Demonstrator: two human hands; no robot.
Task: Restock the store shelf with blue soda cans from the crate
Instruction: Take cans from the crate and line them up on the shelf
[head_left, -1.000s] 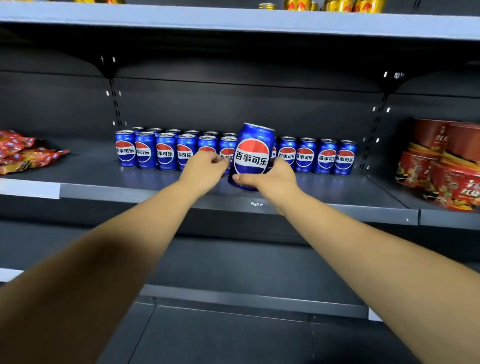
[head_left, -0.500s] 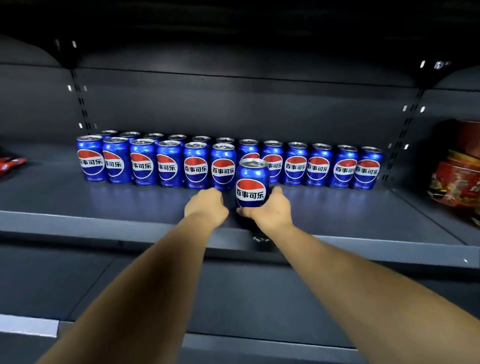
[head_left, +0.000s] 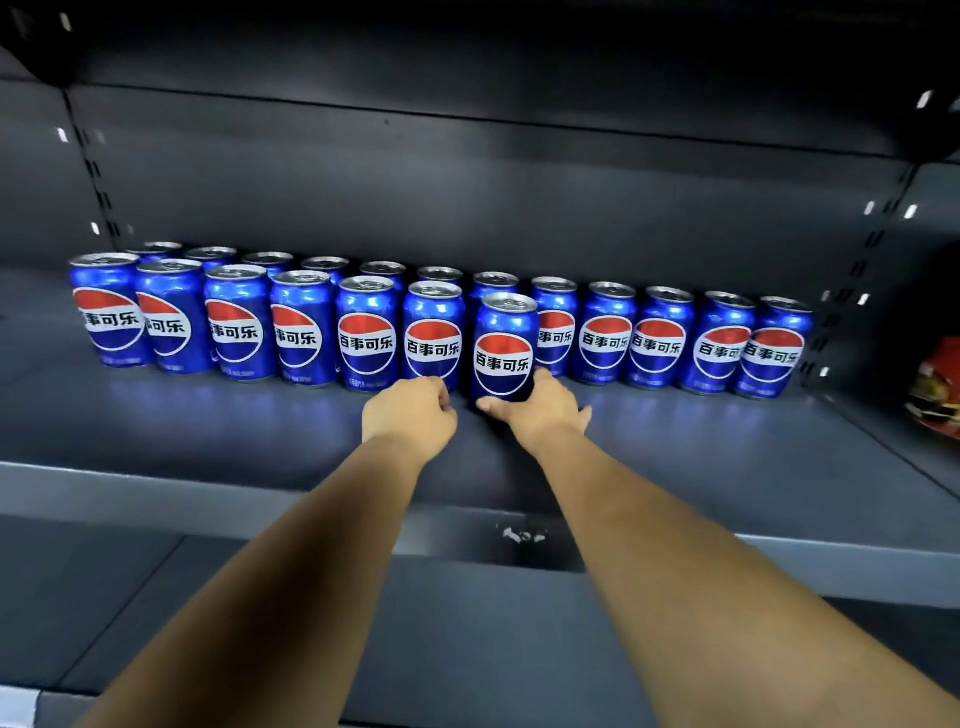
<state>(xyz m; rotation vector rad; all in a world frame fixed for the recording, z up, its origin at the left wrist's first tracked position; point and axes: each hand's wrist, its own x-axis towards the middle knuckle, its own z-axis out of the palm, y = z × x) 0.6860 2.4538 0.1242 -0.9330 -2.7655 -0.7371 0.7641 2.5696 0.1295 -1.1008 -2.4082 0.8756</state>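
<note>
Blue soda can, upright on the grey shelf, just in front of the back row and beside the front row's right end. Gripped low down by the right hand, thumb curled across the base at the front, fingers wrapped round the far side, mostly hidden. Label facing the camera: red, white and blue globe with 百事可乐 in black on the white band (Pepsi's Chinese name). Same logo and characters across the row of cans, six in front on the left, a longer line behind running on to the right, all upright and touching or nearly so; small print at the bottom of each too blurred to read. Left hand loosely curled into a fist just left of the held can, below a front-row can, holding nothing visible. Red packaging at the far right edge, writing illegible.
</note>
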